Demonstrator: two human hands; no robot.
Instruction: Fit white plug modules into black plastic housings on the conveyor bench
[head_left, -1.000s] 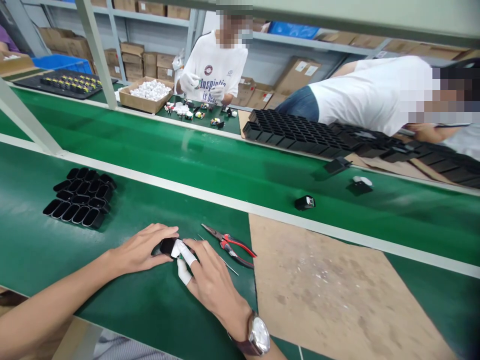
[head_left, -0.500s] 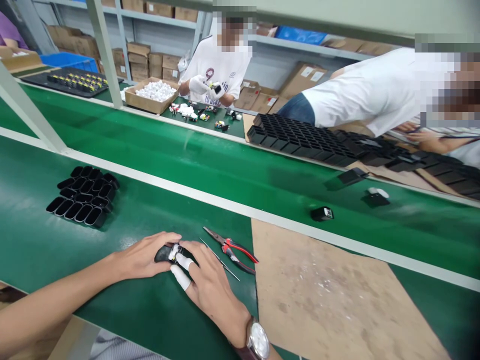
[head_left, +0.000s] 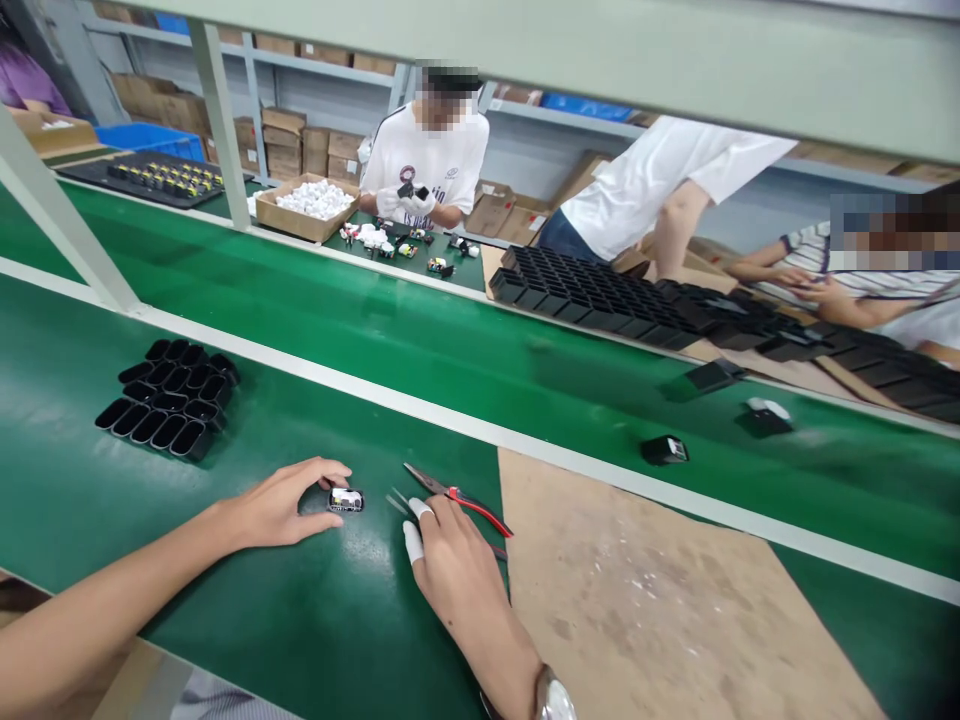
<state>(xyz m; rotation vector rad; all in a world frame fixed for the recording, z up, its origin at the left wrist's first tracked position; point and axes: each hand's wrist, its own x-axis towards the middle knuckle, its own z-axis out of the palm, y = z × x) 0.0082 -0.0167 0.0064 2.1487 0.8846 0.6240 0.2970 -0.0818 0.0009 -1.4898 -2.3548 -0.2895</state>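
A small black casing (head_left: 346,507) stands upright on the green table, with white and yellow parts showing in its open top. My left hand (head_left: 289,505) curves around its left side, thumb and fingers apart; whether they touch it is hard to tell. To the right, my right hand (head_left: 454,555), with white finger cots on two fingers, pinches metal tweezers (head_left: 397,500), whose tips point up and left. Red-handled pliers (head_left: 442,487) lie just beyond that hand, partly covered by it.
Black empty casings (head_left: 161,400) stand grouped at the left. A cardboard sheet (head_left: 637,590) lies at the right. Across the green belt (head_left: 420,345), where several casings lie, co-workers (head_left: 427,165) work beside a box of white parts (head_left: 300,225) and rows of black casings (head_left: 592,300).
My right hand has left the casing, moved right and picked up the tweezers. My left hand has loosened around the casing, which now stands upright. The casings on the belt have shifted right in view.
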